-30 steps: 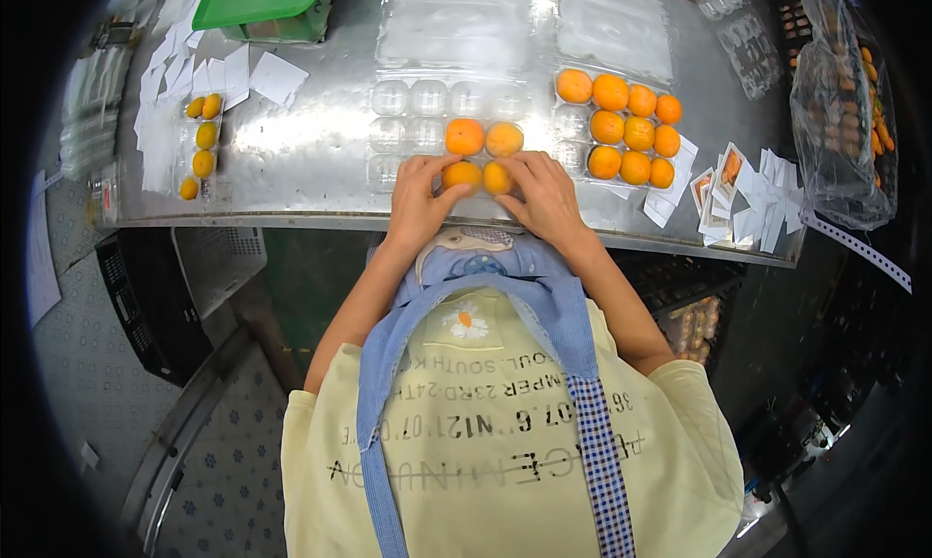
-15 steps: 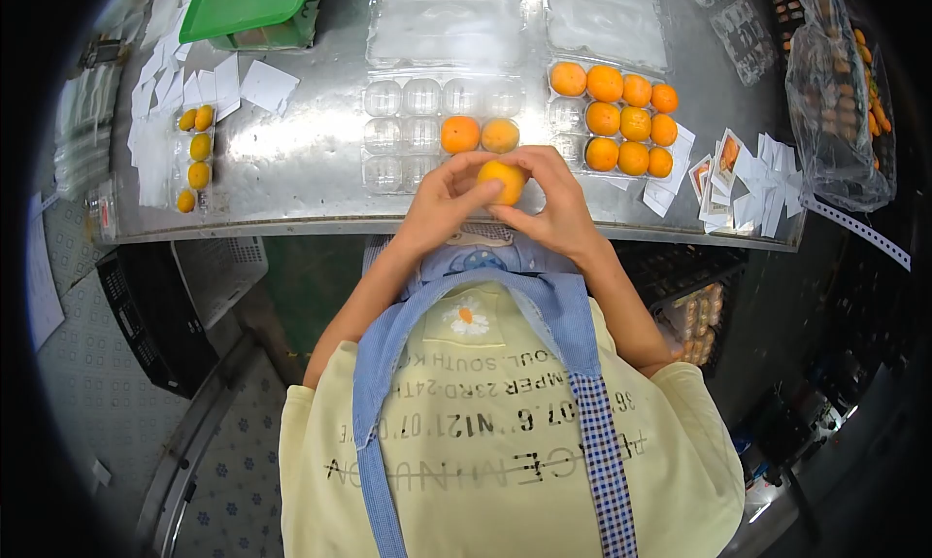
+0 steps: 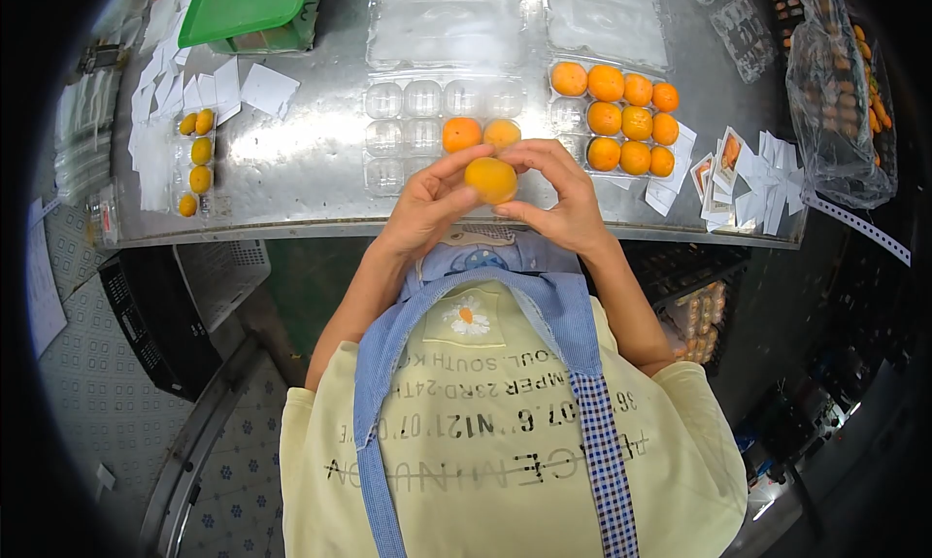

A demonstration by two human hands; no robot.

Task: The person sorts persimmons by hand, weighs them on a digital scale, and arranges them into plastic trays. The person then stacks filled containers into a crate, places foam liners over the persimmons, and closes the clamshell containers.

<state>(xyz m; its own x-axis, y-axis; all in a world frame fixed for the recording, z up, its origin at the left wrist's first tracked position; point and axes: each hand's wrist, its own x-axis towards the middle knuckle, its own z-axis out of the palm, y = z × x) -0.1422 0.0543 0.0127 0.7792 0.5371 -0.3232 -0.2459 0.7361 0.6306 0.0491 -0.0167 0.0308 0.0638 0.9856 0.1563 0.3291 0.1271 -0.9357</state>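
Note:
A round yellow-orange fruit (image 3: 490, 181) is held at the table's front edge between the fingertips of both hands. My left hand (image 3: 432, 201) grips its left side, thumb below and fingers above. On the right, the thumb and fingers of my right hand (image 3: 561, 197) curve around the same fruit. Just beyond my hands lies a clear plastic tray (image 3: 384, 138) with round cups. Two orange fruits sit in it, a deeper orange one (image 3: 461, 135) and a paler one (image 3: 502, 134). My hands partly cover the tray's near row.
To the right, another clear tray holds several orange fruits (image 3: 636, 123), with cards (image 3: 723, 165) beside it. At left stand a narrow tray of small yellow fruits (image 3: 200, 150), scattered white cards (image 3: 269, 88) and a green-lidded box (image 3: 243, 9). Plastic covers (image 3: 447, 24) lie behind.
The fruit has turned between my fingers and shifted slightly left, showing more of its surface. My left hand has opened a little wider around it.

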